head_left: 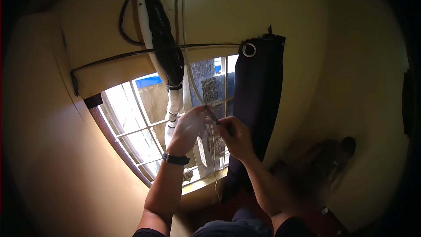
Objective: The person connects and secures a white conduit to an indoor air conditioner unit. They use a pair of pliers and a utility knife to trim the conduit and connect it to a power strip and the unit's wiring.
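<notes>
Pinching the cable (197,92) left of the curtain (258,92), left hand (189,126) and right hand (237,137) could strain it by pulling unevenly.

A dark strap (176,159), paler at a small spot on its left side, circles the wrist (177,150) behind the bare left grip (191,127). The right grip (237,137) is bare too. Short black sleeves (293,228) show nearest, left and right, with grey-blue cloth (232,229) between.
</notes>
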`<action>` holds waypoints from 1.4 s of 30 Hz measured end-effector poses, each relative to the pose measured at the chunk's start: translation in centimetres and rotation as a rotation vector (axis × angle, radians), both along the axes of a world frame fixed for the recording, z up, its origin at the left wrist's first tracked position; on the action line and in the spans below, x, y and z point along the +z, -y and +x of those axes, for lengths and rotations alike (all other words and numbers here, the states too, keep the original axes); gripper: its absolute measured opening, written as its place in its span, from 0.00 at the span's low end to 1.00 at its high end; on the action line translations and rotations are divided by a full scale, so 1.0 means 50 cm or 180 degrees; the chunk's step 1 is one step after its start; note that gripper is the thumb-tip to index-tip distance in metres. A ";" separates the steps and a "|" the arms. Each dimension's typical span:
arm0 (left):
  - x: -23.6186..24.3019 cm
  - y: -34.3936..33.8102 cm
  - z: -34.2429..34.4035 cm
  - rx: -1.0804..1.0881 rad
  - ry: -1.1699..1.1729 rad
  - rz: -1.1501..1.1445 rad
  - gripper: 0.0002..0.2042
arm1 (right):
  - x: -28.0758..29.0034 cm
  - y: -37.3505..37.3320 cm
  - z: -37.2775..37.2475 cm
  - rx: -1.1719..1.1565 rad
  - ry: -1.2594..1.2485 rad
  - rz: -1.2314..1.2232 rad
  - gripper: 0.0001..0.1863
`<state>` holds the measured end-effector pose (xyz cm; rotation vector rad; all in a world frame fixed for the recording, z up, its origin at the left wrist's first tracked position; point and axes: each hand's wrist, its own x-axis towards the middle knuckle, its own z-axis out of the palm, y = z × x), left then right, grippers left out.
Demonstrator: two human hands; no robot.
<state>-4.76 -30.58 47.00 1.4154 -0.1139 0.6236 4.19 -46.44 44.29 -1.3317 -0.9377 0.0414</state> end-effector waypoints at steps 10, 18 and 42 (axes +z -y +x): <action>0.049 0.015 0.019 0.0254 -0.0128 0.0699 0.12 | 0.011 0.030 0.044 0.1502 -0.1114 0.0109 0.09; 0.056 0.013 0.002 0.0209 -0.0126 0.0581 0.09 | 0.021 0.030 0.038 0.1625 -0.0943 -0.0173 0.10; 0.022 -0.014 -0.010 -0.1766 0.0456 -0.1282 0.19 | -0.044 0.097 -0.078 0.0347 0.0338 -0.0492 0.44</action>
